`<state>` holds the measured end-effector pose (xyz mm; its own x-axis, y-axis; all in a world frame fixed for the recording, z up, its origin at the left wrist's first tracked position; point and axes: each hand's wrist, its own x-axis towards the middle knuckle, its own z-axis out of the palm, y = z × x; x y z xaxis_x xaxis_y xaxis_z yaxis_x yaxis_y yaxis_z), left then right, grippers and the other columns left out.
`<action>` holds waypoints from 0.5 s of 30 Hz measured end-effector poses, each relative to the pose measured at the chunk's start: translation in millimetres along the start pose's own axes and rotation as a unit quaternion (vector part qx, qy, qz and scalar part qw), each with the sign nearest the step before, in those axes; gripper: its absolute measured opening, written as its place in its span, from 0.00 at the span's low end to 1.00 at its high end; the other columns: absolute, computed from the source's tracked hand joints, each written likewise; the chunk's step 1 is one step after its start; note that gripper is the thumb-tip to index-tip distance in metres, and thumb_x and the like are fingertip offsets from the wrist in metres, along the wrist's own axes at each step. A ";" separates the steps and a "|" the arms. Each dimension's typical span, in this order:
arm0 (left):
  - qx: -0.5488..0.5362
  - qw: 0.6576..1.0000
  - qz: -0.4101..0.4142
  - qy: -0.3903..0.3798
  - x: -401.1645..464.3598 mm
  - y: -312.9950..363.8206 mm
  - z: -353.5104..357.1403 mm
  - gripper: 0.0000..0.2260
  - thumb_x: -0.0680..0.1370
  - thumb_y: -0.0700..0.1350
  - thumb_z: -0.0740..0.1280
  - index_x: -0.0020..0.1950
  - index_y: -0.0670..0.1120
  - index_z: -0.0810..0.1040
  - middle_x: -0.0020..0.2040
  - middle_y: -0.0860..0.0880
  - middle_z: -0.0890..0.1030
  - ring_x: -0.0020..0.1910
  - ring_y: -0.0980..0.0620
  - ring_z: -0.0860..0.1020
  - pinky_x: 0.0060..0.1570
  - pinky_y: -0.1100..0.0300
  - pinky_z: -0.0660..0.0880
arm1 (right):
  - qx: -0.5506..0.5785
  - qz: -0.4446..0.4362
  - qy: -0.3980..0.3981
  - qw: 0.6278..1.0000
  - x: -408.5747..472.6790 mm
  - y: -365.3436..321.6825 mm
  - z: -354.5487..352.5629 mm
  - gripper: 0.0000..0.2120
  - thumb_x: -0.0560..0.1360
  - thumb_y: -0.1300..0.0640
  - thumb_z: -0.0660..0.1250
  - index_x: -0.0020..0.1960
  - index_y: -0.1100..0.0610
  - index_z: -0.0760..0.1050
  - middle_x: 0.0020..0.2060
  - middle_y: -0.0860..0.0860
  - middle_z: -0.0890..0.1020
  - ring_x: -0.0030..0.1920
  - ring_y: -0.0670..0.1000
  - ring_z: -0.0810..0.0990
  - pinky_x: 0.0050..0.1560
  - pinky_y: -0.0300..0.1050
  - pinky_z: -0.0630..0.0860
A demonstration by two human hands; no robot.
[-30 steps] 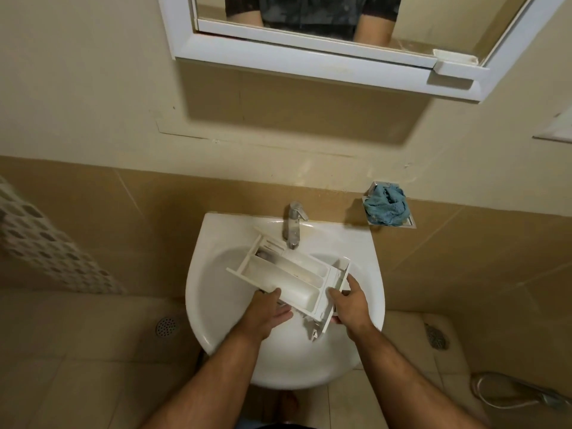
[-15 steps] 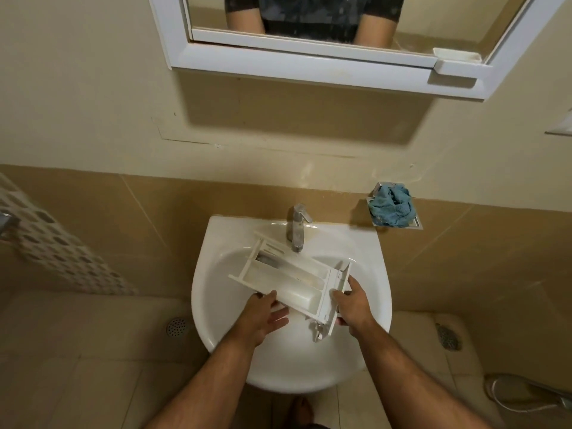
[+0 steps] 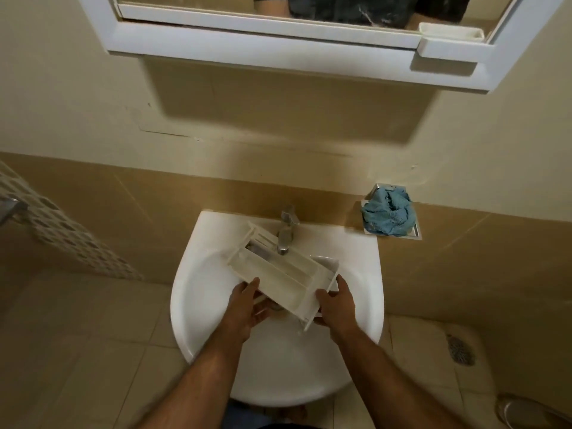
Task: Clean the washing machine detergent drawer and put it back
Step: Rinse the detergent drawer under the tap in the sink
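Observation:
The white detergent drawer (image 3: 280, 272) hangs over the white sink (image 3: 198, 292), tilted, with its open compartments facing up and its far end under the tap (image 3: 286, 233). My right hand (image 3: 335, 301) grips the drawer's front panel at its near right end. My left hand (image 3: 247, 305) is under the drawer's near left side, palm up and fingers spread, supporting it. No water is visibly running from the tap.
A blue cloth (image 3: 388, 215) lies in a metal wall dish right of the sink. A white-framed mirror (image 3: 278, 35) hangs above. A perforated white panel (image 3: 62, 233) stands at the left. Floor drains and a hose lie on the tiles at the right.
The drawer and both hands have stayed over the sink, shifting slightly. My left hand has opened its fingers more under the drawer. The camera has tilted a little.

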<state>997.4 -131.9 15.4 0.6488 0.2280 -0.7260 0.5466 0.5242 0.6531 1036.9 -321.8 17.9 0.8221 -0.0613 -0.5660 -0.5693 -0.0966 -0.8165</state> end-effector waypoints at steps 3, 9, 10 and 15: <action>-0.004 1.000 -0.009 0.013 3.2 -2.9 -1.2 0.07 0.81 0.49 0.64 0.58 0.50 0.75 0.52 0.48 0.82 0.50 0.46 0.83 0.41 0.55 0.77 | -0.010 -0.012 0.006 1.000 -1.7 3.7 2.6 0.31 0.78 0.64 0.64 0.76 0.48 0.60 0.55 0.56 0.79 0.47 0.52 0.81 0.31 0.47 0.82; 0.007 1.000 -0.011 -0.002 5.7 -1.3 -6.3 0.09 0.82 0.47 0.63 0.61 0.49 0.74 0.54 0.47 0.82 0.52 0.45 0.82 0.44 0.53 0.78 | -0.034 -0.035 0.035 0.998 -6.0 0.1 5.8 0.30 0.77 0.62 0.66 0.75 0.46 0.61 0.53 0.53 0.78 0.49 0.54 0.80 0.31 0.47 0.82; 0.012 1.000 -0.010 -0.007 5.3 -0.2 -6.4 0.09 0.82 0.47 0.63 0.62 0.49 0.74 0.55 0.47 0.82 0.52 0.45 0.82 0.44 0.52 0.78 | -0.038 -0.037 0.044 0.998 -7.4 -0.3 6.3 0.30 0.77 0.62 0.65 0.75 0.46 0.62 0.50 0.52 0.79 0.47 0.54 0.81 0.32 0.49 0.82; 0.038 0.999 -0.008 -0.023 5.5 6.8 -3.0 0.09 0.83 0.48 0.62 0.61 0.49 0.73 0.56 0.46 0.82 0.53 0.44 0.82 0.47 0.52 0.77 | -0.050 -0.045 0.073 0.995 -13.3 -2.5 4.9 0.26 0.75 0.62 0.65 0.71 0.47 0.66 0.46 0.52 0.81 0.43 0.54 0.81 0.32 0.53 0.83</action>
<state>1003.1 -124.6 15.2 0.6626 0.1819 -0.7266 0.5938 0.4637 0.6576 1027.3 -315.8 26.9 0.8653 -0.1916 -0.4631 -0.4968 -0.2055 -0.8432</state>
